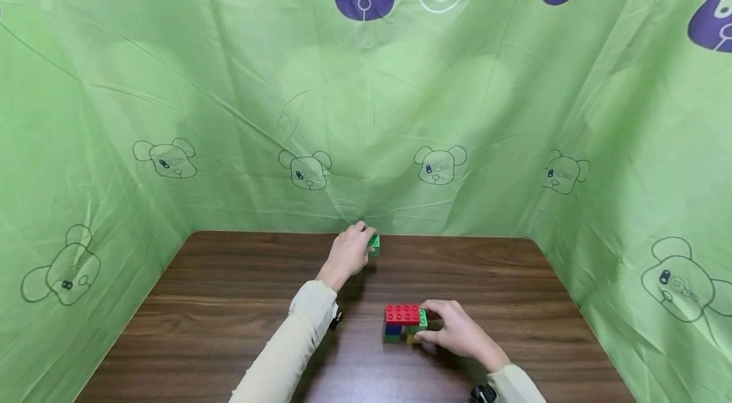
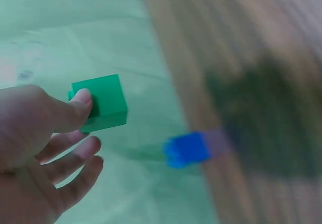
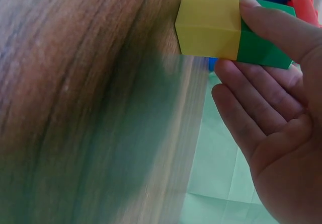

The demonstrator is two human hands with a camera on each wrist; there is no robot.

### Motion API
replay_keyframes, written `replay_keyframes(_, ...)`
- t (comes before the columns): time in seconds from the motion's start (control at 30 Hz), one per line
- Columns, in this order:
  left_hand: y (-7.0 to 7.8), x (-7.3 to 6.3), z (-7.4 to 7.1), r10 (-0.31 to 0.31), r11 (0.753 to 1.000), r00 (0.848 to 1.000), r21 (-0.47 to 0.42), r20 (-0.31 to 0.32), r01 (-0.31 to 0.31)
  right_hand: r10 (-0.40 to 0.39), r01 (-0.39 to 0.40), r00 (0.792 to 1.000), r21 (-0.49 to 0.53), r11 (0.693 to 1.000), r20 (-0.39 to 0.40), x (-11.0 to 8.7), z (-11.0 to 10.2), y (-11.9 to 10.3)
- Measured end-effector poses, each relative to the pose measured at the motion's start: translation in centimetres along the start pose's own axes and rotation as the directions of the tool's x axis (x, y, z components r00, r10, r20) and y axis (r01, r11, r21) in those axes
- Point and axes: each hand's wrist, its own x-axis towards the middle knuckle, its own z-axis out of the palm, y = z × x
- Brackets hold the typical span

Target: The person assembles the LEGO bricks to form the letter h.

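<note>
Near the table's far edge, my left hand (image 1: pixel 347 255) holds a green toy block (image 2: pixel 108 100) between thumb and fingers. A blue block (image 2: pixel 188 149) stands at that edge, hidden behind the hand in the head view. My right hand (image 1: pixel 457 330) grips a studded green block (image 3: pixel 264 40) that sits on a yellow block (image 3: pixel 209 22). Right beside this pair is a stack with a green block (image 1: pixel 392 339) at the bottom, a blue block (image 1: pixel 393 330) above it and a long red brick (image 1: pixel 403 314) across the top.
The blocks are on a dark wood table (image 1: pixel 217 327). Green cloth (image 1: pixel 366 104) with printed bear heads hangs round its back and sides. The left forearm (image 1: pixel 286 339) reaches across the table, left of the block stack.
</note>
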Motion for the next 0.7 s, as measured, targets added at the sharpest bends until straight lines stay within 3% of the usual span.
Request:
replay_keyframes(0.2,3.3,-1.5,-4.5,0.126,0.992,0.992,-0.005,-0.015,-0.126,-0.045,0.043,0.998,-0.049,0.998,-0.048,0.5,-0.1,0.4)
replay_keyframes(0.37,5.5,-3.5,-7.2,0.224,0.974,0.974,0.012,0.030,-0.225,-0.069,0.066,0.996,-0.049,0.997,-0.052,0.8,-0.1,0.6)
replay_keyframes(0.5,6.8,-4.7,-7.9,0.281,0.957,0.958,0.054,0.050,-0.284,-0.046,0.044,0.998,-0.036,0.998,-0.044,1.0,-0.2,0.7)
replay_keyframes(0.7,7.8,-6.1,-7.2,0.305,0.946,0.946,0.079,0.105,-0.314,-0.020,0.019,0.999,-0.011,1.000,-0.027,0.9,-0.1,0.7)
